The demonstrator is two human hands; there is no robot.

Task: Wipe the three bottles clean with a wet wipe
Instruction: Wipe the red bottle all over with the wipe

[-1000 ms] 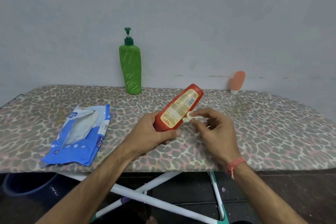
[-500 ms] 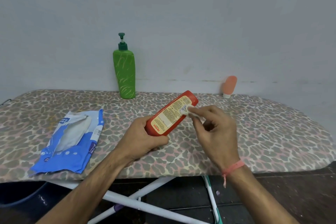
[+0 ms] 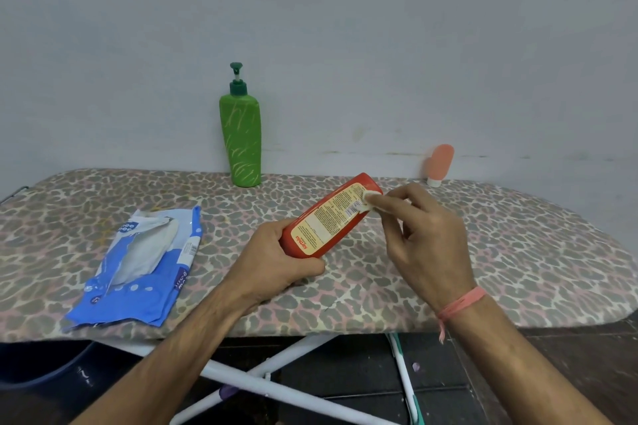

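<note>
Fingers [image 3: 388, 209] of right hand [image 3: 428, 245] pinch a small white wipe [image 3: 368, 199] and press it on the far end of the red bottle [image 3: 328, 217], at the edge of its cream label. Other right fingers loosely curled behind. Pink thread band [image 3: 461, 304] on that wrist.

Left hand [image 3: 272, 262] grips red bottle at its near end, fingers wrapped under, thumb along the lower side. Bottle tilted, far end up and to the right, held above the ironing board [image 3: 483, 269], label facing the camera.

Green pump bottle [image 3: 240, 141] upright at the board's back edge, by the wall [image 3: 310, 28], left of centre. Small pink bottle [image 3: 439, 164] also at the back edge, well right of the green one, standing on its white cap, leaning at the wall. Both well apart from the hands.

Blue wipes pack [image 3: 138, 266] lies flat on the board's left side, top torn open, white wipe showing inside.

Board cover has a leopard print; white crossed legs [image 3: 276, 386] visible below, dark floor under.
</note>
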